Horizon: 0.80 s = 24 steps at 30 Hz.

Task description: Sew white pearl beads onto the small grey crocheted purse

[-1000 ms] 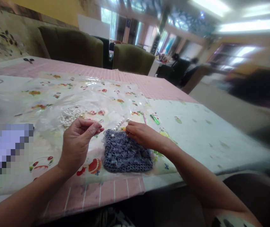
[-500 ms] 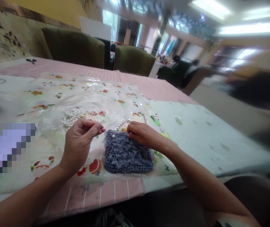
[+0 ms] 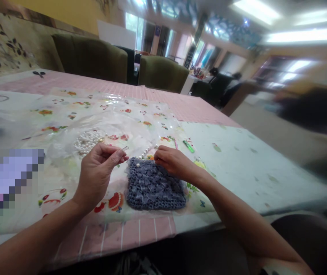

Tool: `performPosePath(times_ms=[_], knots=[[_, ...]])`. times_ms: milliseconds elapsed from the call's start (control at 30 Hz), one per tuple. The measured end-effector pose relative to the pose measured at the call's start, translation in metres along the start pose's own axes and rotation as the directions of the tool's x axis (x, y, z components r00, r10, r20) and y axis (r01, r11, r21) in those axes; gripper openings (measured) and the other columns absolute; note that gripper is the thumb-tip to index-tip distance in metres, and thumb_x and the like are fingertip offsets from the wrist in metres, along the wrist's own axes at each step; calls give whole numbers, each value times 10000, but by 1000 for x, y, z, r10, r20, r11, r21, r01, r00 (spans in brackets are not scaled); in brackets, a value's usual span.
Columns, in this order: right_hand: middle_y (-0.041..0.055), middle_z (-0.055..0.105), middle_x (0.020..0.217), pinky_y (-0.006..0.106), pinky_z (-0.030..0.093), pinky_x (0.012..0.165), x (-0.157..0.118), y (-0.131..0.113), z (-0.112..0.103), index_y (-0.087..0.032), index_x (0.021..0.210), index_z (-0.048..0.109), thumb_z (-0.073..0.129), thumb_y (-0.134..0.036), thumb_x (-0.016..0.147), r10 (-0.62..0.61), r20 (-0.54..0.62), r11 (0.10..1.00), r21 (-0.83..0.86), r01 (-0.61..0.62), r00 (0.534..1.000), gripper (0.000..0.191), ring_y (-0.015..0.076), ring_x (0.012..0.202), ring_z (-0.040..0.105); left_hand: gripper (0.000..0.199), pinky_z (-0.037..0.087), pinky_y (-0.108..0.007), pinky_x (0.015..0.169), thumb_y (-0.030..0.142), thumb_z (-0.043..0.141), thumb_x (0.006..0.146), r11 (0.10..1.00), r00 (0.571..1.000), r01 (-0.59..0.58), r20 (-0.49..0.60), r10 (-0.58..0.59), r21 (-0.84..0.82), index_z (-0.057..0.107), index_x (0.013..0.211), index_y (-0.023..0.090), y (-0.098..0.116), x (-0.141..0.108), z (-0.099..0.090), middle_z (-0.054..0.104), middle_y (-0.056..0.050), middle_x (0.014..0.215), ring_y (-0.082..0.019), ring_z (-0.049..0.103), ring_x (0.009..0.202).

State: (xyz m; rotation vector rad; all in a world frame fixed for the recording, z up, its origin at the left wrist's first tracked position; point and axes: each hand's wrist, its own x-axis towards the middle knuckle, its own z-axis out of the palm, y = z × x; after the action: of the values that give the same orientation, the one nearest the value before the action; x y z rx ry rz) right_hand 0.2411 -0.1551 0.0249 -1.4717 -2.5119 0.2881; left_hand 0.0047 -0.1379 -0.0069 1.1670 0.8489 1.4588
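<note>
A blue-grey crocheted pouch (image 3: 154, 191) with ruffled mesh trim lies flat in front of me. One pearl bead (image 3: 138, 165) shows near its upper left corner. My left hand (image 3: 102, 164) is closed just left of the pouch, pinching a small thin shiny piece (image 3: 125, 148) between thumb and fingertips. Over the pouch's upper right edge, my right hand (image 3: 170, 160) is closed, fingertips turned down; what they grip is hidden. A short strand of pearl beads (image 3: 146, 151) runs beyond the pouch's top edge up to my right fingers.
Behind my left hand a pile of pearl beads (image 3: 87, 141) rests on clear plastic. A green tube-like item (image 3: 188, 146) lies right of my hands. Black scissors (image 3: 39, 73) are at the far left. A pixelated flat object (image 3: 8, 179) lies at left. Chairs (image 3: 163, 72) stand beyond the table.
Both hands stay nearly where they were, still closed. The view has shifted only slightly.
</note>
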Motion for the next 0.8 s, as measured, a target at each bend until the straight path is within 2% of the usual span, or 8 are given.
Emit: performPosePath(times_ms=[167,367,533,800], knots=[[73,583,923,299,433,766,-4,4,2,-171,846,543,481,-132,950,-19,-27,999,28,20,999,128,168,829,553,181,581,-245,719,283,794,762,1000,1000,2,6,-2,7,658,811,174,1,0,-1,706,-4,792,-125,695,728],[62,592,955,295,428,751,-15,7,8,-187,917,541,525,-127,939,-18,-128,996,85,29,992,65,166,843,555,182,576,-248,717,273,798,759,1000,1000,5,13,-5,-6,657,809,169,1,0,0,703,2,777,-122,695,725],[64,579,981,305,438,763,-19,7,15,-193,938,521,558,-106,915,-6,-144,996,87,18,990,97,177,866,557,177,566,-247,724,281,794,767,1000,1000,3,29,-3,5,667,821,171,-1,0,0,709,-2,785,-124,695,734],[64,564,971,312,461,773,-13,7,21,-191,915,535,507,-166,955,-18,-168,997,75,31,986,55,178,862,568,185,565,-260,719,276,799,752,1000,1000,20,21,-20,1,662,813,169,1,0,1,710,-4,779,-132,695,729]])
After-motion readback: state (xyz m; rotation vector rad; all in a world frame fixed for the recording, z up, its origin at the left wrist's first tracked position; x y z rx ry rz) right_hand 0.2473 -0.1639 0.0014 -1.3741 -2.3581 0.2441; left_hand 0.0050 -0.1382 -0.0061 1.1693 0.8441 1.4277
